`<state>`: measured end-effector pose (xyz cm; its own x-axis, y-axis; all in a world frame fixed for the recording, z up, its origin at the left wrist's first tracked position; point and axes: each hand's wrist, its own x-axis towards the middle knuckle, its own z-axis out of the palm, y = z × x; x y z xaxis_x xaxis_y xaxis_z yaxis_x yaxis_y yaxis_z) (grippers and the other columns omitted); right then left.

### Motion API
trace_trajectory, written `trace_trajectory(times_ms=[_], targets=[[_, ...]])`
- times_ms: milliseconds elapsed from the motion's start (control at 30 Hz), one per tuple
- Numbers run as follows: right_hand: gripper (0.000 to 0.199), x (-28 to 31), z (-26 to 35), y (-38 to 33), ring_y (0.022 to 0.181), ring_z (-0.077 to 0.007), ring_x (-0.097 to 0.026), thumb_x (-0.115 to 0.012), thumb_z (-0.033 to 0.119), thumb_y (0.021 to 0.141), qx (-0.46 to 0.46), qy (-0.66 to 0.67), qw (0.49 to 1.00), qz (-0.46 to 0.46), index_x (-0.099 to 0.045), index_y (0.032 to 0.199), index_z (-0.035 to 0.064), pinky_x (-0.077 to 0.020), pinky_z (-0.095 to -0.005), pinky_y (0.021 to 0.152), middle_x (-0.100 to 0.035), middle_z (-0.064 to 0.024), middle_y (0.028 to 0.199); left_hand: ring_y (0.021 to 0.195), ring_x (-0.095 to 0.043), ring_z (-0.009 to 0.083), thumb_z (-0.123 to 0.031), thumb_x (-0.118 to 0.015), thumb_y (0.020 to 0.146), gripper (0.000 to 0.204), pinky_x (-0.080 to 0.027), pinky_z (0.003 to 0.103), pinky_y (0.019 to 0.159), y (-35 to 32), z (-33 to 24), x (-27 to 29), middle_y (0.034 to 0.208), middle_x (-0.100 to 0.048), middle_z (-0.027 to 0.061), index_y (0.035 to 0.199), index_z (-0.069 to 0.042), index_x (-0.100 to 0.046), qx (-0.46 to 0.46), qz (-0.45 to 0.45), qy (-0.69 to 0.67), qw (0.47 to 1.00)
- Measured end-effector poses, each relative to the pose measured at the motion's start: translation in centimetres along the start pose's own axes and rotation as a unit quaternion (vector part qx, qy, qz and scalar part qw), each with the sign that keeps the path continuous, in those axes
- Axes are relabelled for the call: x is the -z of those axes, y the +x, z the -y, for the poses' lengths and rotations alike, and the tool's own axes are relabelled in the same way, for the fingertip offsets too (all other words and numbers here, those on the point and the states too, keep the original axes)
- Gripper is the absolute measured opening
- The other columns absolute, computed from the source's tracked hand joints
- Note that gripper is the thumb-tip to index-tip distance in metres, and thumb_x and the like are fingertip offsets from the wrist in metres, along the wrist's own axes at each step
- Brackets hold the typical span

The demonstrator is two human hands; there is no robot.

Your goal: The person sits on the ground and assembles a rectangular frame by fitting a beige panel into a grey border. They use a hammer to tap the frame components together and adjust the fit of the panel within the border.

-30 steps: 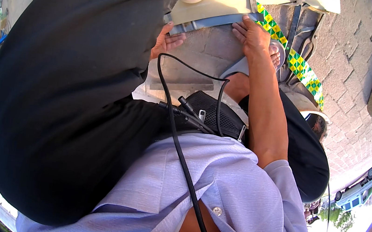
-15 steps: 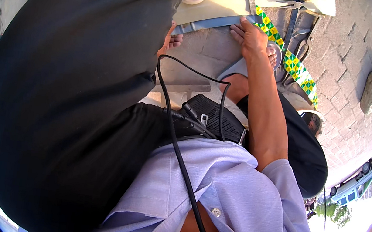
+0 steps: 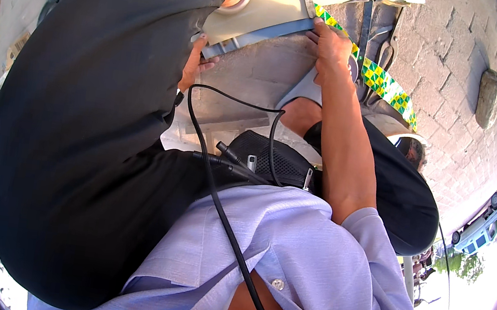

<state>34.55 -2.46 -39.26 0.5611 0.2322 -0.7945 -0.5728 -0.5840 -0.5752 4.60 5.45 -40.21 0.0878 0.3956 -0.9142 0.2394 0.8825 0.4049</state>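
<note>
The right hand [image 3: 332, 44] presses its fingers down on the grey strip [image 3: 258, 34] that runs along the lower edge of the cream panel [image 3: 275, 2], near the strip's right end. The left hand [image 3: 193, 63], half hidden behind the person's dark-clothed knee [image 3: 88, 134], grips the strip's left end, fingers curled round it. A black cable [image 3: 216, 207] loops across the lilac shirt [image 3: 309, 269]. Yellow-green chequered tape [image 3: 389, 89] lies on the brick paving [image 3: 454, 69] just beside the panel.

A brick-paved ground [image 3: 454, 69] carries a grey stone [image 3: 489, 97], a green-and-yellow checkered strip [image 3: 383, 85] and a cream panel [image 3: 268, 7] with a grey edge.
</note>
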Motion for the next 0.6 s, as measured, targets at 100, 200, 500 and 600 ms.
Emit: trace_trajectory(times_ms=[100, 200, 500, 600], targets=[[0.043, 0.8, 0.2, 1.7, 0.083, -0.0223, -0.069, -0.077, 0.027, 0.082, 0.101, -0.245, 0.963, -0.045, -0.068, 0.107, -0.0069, -0.0539, -0.0324, 0.072, -0.070, -0.0141, 0.092, 0.088, -0.071, 0.0248, -0.033, -0.057, 0.100, 0.038, -0.060, 0.033, 0.074, 0.5, -0.7, 0.4, 0.110, -0.068, 0.0137, 0.119, 0.000, -0.058, 0.050, 0.010, 0.020, 0.999], [0.041, 0.3, 2.4, 1.8, 0.077, -0.0217, -0.068, -0.079, 0.030, 0.079, 0.132, -0.364, 0.921, -0.030, -0.072, 0.104, -0.0021, -0.0538, -0.0339, 0.072, -0.071, -0.0136, 0.087, 0.090, -0.071, 0.0250, -0.031, -0.058, 0.100, 0.038, -0.060, 0.031, 0.074, 0.6, -1.1, 1.2, 0.110, -0.068, 0.0142, 0.120, 0.001, -0.058, 0.049, 0.048, 0.012, 0.998], [0.032, 0.2, 3.3, 5.4, 0.087, -0.0246, -0.071, -0.079, 0.031, 0.077, 0.137, -0.417, 0.894, 0.095, -0.077, 0.098, 0.0062, -0.0536, -0.0363, 0.080, -0.074, -0.0118, 0.091, 0.085, -0.072, 0.0235, -0.029, -0.065, 0.097, 0.038, -0.060, 0.029, 0.071, 0.0, -2.2, 0.8, 0.103, -0.069, 0.0142, 0.116, 0.004, -0.062, 0.071, 0.061, 0.035, 0.995], [0.032, -0.4, 3.7, 5.1, 0.088, -0.0275, -0.071, -0.078, 0.033, 0.077, 0.128, -0.465, 0.873, 0.072, -0.077, 0.095, 0.0064, -0.0536, -0.0371, 0.081, -0.074, -0.0125, 0.091, 0.084, -0.071, 0.0236, -0.029, -0.066, 0.096, 0.037, -0.060, 0.030, 0.070, 0.6, -2.4, 0.9, 0.100, -0.069, 0.0138, 0.115, 0.003, -0.063, 0.070, 0.059, 0.046, 0.995]])
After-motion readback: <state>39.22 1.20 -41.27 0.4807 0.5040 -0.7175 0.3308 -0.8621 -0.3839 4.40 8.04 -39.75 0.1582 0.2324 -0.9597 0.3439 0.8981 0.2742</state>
